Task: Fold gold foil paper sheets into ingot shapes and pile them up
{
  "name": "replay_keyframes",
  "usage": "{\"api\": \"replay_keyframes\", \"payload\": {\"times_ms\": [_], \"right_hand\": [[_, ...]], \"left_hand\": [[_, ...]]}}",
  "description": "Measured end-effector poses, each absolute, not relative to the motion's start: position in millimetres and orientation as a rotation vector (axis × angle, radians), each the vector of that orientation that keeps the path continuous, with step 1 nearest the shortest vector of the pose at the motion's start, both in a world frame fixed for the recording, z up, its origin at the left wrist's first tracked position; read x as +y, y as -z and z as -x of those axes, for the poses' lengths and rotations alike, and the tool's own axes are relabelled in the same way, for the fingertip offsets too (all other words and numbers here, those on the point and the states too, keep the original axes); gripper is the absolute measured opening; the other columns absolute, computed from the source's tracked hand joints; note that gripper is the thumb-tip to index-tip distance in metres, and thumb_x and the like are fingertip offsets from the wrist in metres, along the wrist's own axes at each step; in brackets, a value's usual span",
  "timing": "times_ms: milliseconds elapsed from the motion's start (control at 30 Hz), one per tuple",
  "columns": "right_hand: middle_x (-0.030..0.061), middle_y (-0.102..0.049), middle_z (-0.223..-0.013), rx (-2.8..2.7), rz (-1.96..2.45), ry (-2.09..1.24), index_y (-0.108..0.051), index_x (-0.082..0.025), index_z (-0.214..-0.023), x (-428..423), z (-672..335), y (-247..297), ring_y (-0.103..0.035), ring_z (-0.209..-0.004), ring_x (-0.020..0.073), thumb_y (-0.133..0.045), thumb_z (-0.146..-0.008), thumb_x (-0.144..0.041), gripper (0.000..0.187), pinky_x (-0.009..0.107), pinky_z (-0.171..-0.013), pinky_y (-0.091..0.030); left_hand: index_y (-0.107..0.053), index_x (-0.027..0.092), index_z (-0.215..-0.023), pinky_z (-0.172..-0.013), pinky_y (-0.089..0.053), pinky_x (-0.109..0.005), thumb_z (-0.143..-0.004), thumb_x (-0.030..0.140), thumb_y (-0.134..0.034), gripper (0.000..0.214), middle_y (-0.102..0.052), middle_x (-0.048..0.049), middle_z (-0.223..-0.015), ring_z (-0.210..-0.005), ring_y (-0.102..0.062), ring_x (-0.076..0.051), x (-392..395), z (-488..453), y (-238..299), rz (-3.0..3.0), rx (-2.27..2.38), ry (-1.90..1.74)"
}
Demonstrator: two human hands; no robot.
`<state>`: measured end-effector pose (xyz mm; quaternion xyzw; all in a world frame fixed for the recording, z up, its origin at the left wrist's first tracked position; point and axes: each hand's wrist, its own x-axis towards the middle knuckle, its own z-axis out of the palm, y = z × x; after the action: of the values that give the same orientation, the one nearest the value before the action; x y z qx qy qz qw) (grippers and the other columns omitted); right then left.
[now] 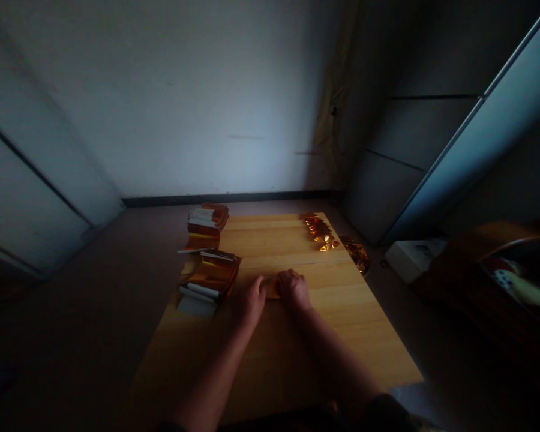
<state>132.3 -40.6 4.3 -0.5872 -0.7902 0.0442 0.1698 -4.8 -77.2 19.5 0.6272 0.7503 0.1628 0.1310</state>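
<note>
Near the middle of the wooden table, a small piece of gold-brown foil paper (272, 290) lies between my two hands. My left hand (252, 297) is closed on its left edge, thumb and fingers pressed together. On the other side, my right hand (294, 288) has its fingers curled down over the paper's right part, hiding it. A stack of gold foil sheets (209, 273) with pale backs sits left of my left hand. Behind it lies a second stack of foil sheets (204, 225). Several shiny folded gold foil pieces (321, 233) stand in a row at the far right.
The wooden table (351, 312) reaches toward a white wall (207, 108). More gold foil pieces (356, 255) lie beyond its right edge, lower down. Farther right are a white box (407, 261) and a dark round-edged container (499, 252). A tall cabinet (400, 138) stands behind these.
</note>
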Motion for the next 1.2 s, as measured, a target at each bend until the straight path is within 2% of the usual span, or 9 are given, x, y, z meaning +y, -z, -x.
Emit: {"api": "replay_keyframes", "payload": {"times_ms": [233,567,767,1200], "right_hand": [[0.0045,-0.061,-0.083,-2.219,1.709,-0.137,-0.061,-0.018,-0.089,-41.3,-131.1,-6.9,-0.053,-0.073,0.0147,-0.048,-0.088,-0.018,0.013,0.025,-0.067,-0.031],[0.0044,-0.059,-0.081,-2.208,1.721,-0.088,-0.06,-0.019,-0.088,-41.4,-130.6,0.2,-0.051,-0.072,0.0146,-0.041,-0.09,-0.014,0.02,0.025,-0.066,-0.029],[0.005,-0.06,-0.083,-2.196,1.733,-0.07,-0.06,-0.019,-0.088,-43.8,-130.0,2.3,-0.052,-0.074,0.015,-0.043,-0.089,-0.013,0.018,0.026,-0.068,-0.029],[0.0047,-0.06,-0.084,-2.162,1.731,-0.126,-0.061,-0.019,-0.091,-44.3,-130.0,2.4,-0.052,-0.075,0.0152,-0.04,-0.091,-0.014,0.021,0.027,-0.069,-0.03]], "left_hand": [[-0.064,0.026,-0.11,-0.066,-0.042,-0.025,-0.091,0.035,-0.038,0.033,-0.071,-0.0065,-0.09,-0.077,-0.065,-0.017,-77.2,3.9,-16.3,-1.917,2.195,-0.319],[-0.063,0.024,-0.106,-0.07,-0.042,-0.027,-0.092,0.032,-0.034,0.033,-0.069,-0.0073,-0.099,-0.087,-0.063,-0.019,-80.0,-2.2,-21.3,-2.034,2.226,-0.304],[-0.06,0.025,-0.112,-0.071,-0.042,-0.029,-0.092,0.036,-0.034,0.035,-0.066,-0.0073,-0.106,-0.087,-0.063,-0.019,-80.7,-4.3,-23.2,-1.996,2.26,-0.284],[-0.06,0.025,-0.111,-0.071,-0.043,-0.03,-0.092,0.039,-0.033,0.036,-0.065,-0.0077,-0.101,-0.085,-0.062,-0.02,-81.9,-5.6,-27.9,-1.978,2.262,-0.211]]}}
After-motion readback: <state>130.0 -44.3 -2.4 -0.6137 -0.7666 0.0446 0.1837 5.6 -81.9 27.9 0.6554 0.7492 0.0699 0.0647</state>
